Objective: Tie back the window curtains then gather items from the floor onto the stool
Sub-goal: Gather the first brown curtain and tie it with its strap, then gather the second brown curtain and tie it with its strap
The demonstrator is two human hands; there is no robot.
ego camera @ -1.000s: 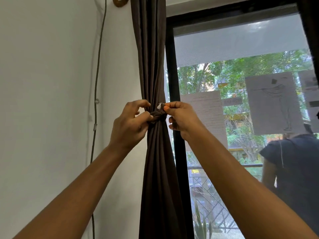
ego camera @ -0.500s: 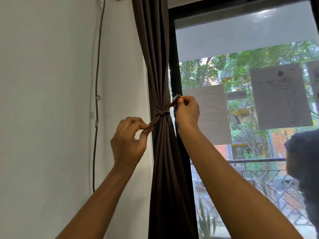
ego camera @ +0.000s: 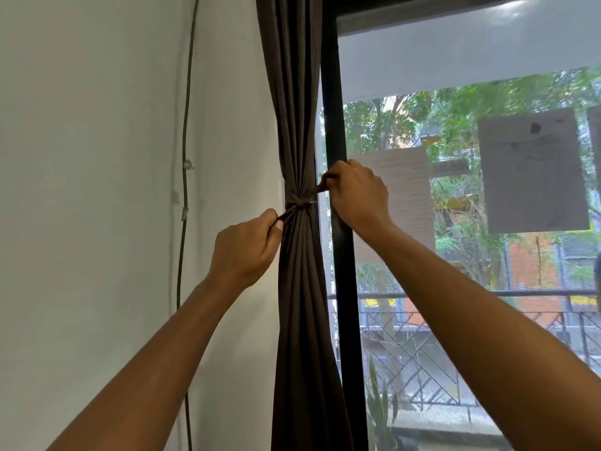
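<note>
A dark brown curtain (ego camera: pixel 297 92) hangs bunched at the window's left edge. A matching tie-back strip (ego camera: pixel 300 203) cinches it in a knot at mid height. My left hand (ego camera: pixel 247 249) is closed on the strip's left end, just below and left of the knot. My right hand (ego camera: pixel 357 196) is closed on the right end, up and to the right of the knot. Both ends look taut. The floor, its items and the stool are out of view.
A white wall (ego camera: pixel 91 190) on the left carries a thin dark cable (ego camera: pixel 185 190) held by clips. A black window frame (ego camera: pixel 338 255) stands right of the curtain. Paper sheets (ego camera: pixel 533 170) are stuck on the glass; a balcony railing and trees lie outside.
Both hands have drawn apart from the knot, the left down-left and the right up-right, pulling the tie-back ends tight. The view has shifted slightly.
</note>
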